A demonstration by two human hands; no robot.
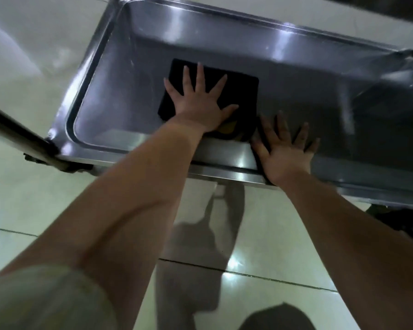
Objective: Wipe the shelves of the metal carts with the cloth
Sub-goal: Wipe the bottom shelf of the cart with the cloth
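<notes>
Your left hand [198, 101] lies flat, fingers spread, on the dark cloth [239, 91], left of the middle of the shelf [320, 96]. Your right hand [284, 151] is spread open too, braced on the near rim [224, 156] just right of the cloth. Nothing grips the cloth, so a fast stroke may bunch it or slip it from under your palm. Push hard toward the far side and the cart could shift on the glossy floor [260, 234].
</notes>
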